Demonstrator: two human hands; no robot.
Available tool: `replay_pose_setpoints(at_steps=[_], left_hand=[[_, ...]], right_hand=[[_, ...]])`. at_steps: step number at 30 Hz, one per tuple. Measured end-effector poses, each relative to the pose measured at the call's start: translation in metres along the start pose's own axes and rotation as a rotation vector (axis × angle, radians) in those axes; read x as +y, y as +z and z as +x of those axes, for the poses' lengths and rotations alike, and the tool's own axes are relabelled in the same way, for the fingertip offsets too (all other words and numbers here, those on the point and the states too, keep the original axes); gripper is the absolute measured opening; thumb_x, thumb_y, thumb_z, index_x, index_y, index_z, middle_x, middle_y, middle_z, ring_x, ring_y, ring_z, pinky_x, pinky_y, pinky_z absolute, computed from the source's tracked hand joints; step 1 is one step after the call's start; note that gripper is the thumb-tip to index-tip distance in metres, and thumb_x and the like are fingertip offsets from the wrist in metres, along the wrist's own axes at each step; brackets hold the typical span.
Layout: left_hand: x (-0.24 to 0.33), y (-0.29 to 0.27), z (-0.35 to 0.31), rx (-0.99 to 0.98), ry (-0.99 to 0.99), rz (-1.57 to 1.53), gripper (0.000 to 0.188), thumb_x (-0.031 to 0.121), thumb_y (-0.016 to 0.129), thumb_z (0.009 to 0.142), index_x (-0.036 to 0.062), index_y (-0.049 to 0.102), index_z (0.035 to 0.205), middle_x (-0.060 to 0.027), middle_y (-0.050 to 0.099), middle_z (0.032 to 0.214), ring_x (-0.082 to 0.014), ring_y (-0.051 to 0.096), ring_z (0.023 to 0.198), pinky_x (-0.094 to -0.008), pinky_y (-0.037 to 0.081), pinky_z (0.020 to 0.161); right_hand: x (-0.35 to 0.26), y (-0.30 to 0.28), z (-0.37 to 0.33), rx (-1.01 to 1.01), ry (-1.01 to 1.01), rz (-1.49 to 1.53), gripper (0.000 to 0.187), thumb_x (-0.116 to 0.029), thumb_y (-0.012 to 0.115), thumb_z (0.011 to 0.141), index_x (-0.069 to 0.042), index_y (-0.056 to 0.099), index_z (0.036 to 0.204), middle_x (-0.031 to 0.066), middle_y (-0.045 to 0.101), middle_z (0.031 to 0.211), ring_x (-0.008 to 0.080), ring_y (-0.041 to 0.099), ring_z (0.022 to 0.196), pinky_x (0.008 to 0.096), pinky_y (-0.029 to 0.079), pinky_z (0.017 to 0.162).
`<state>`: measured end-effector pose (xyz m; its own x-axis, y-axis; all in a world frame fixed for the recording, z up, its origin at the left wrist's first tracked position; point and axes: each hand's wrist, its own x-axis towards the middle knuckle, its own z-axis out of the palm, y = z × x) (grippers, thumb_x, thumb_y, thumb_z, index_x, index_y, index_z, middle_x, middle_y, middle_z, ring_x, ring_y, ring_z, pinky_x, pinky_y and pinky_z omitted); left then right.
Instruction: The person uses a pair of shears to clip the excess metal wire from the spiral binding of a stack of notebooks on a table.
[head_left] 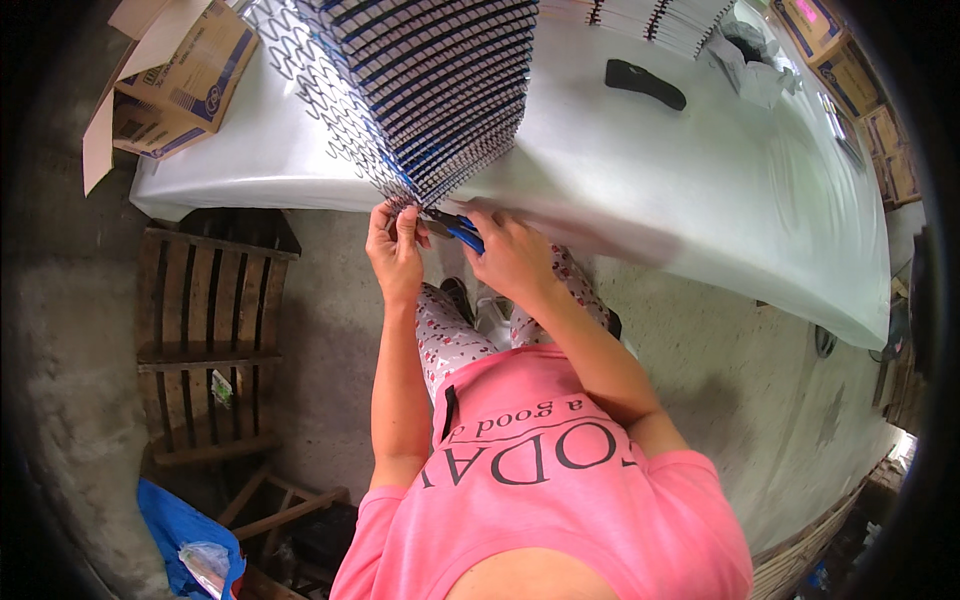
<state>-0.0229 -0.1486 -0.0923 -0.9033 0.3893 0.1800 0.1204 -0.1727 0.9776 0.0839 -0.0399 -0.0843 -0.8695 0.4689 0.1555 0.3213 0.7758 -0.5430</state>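
A tall stack of spiral-bound notebooks [440, 85] stands at the table's near edge, its dark coils in rows and loose coil ends sticking out on the left. At the stack's near lower corner, my left hand [396, 250] pinches with thumb and fingers; what lies between them is too small to make out. My right hand [515, 255] is wrapped round blue-handled pliers [465, 235]. Their dark jaws point left at that same corner, close to my left fingertips. Whether the jaws grip a coil end cannot be seen.
A white-covered table [600, 150] spans the far side. On it lie a black curved object [645, 84], more spiral-bound notebooks [675, 20] and a plastic bag [750, 70]. Cardboard boxes stand at left [185, 85] and far right [850, 80]. A wooden pallet [212, 340] is below left.
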Motion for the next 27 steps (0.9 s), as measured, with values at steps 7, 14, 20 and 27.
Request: replay_pose_setpoints(at_steps=[7, 14, 20, 27], left_hand=[[0.001, -0.003, -0.004, 0.035, -0.039, 0.005, 0.017, 0.016, 0.061, 0.092, 0.0002, 0.056, 0.09, -0.002, 0.058, 0.073, -0.0076, 0.053, 0.059, -0.0216, 0.045, 0.052], [0.001, 0.001, -0.008, 0.096, -0.034, -0.03, 0.016, 0.015, 0.062, 0.091, -0.001, 0.058, 0.087, -0.0031, 0.06, 0.077, -0.0079, 0.056, 0.062, -0.0238, 0.049, 0.054], [0.003, 0.0, -0.008, 0.084, -0.03, -0.017, 0.016, 0.014, 0.063, 0.09, -0.0012, 0.059, 0.087, -0.0031, 0.06, 0.075, -0.0077, 0.055, 0.062, -0.0232, 0.049, 0.054], [0.005, 0.004, -0.01, 0.113, -0.012, 0.05, 0.018, 0.016, 0.063, 0.09, -0.0002, 0.058, 0.085, -0.0025, 0.059, 0.074, -0.0084, 0.054, 0.061, -0.0234, 0.048, 0.054]], right_hand=[[-0.012, -0.031, -0.007, 0.241, -0.117, -0.156, 0.053, -0.024, 0.073, 0.067, -0.014, 0.056, 0.116, 0.0057, 0.056, 0.102, 0.0236, 0.052, 0.099, 0.0446, 0.038, 0.087], [-0.014, -0.021, -0.003, 0.257, -0.128, -0.162, 0.052, -0.027, 0.074, 0.066, -0.016, 0.057, 0.114, 0.0047, 0.054, 0.1, 0.0223, 0.05, 0.098, 0.0443, 0.036, 0.086], [-0.014, -0.024, -0.002, 0.237, -0.109, -0.1, 0.05, -0.026, 0.073, 0.066, -0.015, 0.059, 0.112, 0.0051, 0.055, 0.098, 0.0231, 0.052, 0.096, 0.0452, 0.038, 0.083], [-0.002, -0.014, 0.006, 0.221, -0.197, -0.099, 0.034, -0.018, 0.069, 0.069, -0.01, 0.062, 0.101, 0.008, 0.06, 0.091, 0.0265, 0.062, 0.083, 0.041, 0.05, 0.067]])
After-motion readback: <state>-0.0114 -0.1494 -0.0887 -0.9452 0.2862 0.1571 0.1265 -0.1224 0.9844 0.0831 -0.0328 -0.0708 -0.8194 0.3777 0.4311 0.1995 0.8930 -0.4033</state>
